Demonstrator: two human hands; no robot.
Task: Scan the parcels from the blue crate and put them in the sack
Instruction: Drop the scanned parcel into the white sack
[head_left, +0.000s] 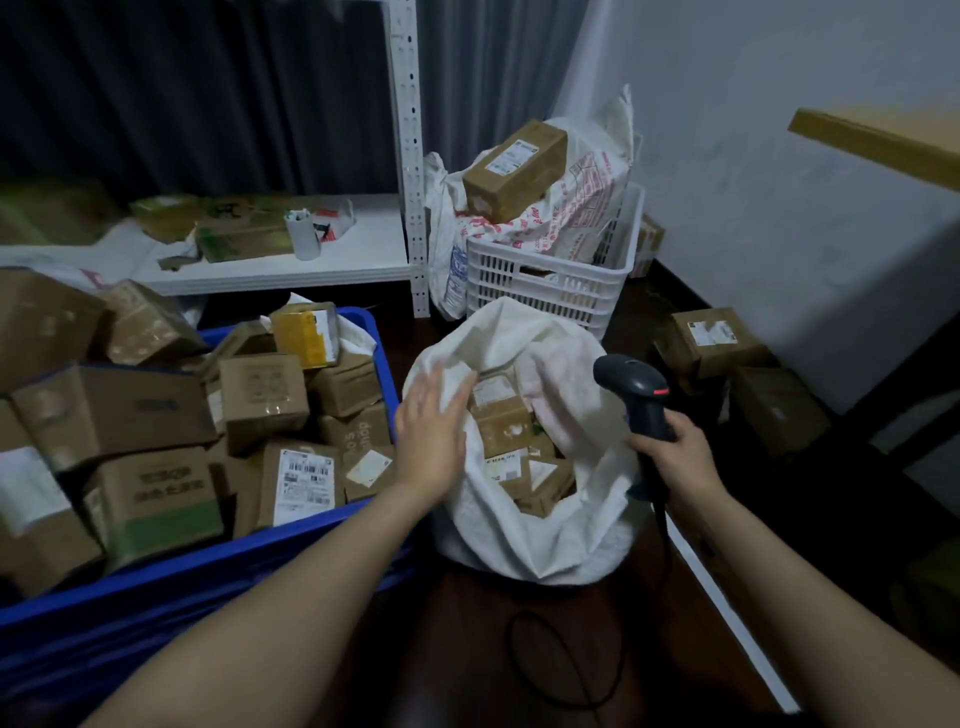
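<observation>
The blue crate (291, 545) at the left is heaped with several brown cardboard parcels (262, 402). To its right the white sack (524, 540) stands open on the floor with several boxed parcels (501, 428) inside. My left hand (434, 423) hovers flat, fingers straight, over the sack's left rim and holds nothing. My right hand (675, 452) grips the handle of a dark barcode scanner (636, 387) at the sack's right edge; its cable trails down to the floor.
A white slotted basket (550, 280) behind the sack holds a printed bag and a brown box (514, 169). A white shelf (270, 260) with clutter runs behind the crate. Loose boxes (711, 340) lie on the floor at the right, near a dark chair frame.
</observation>
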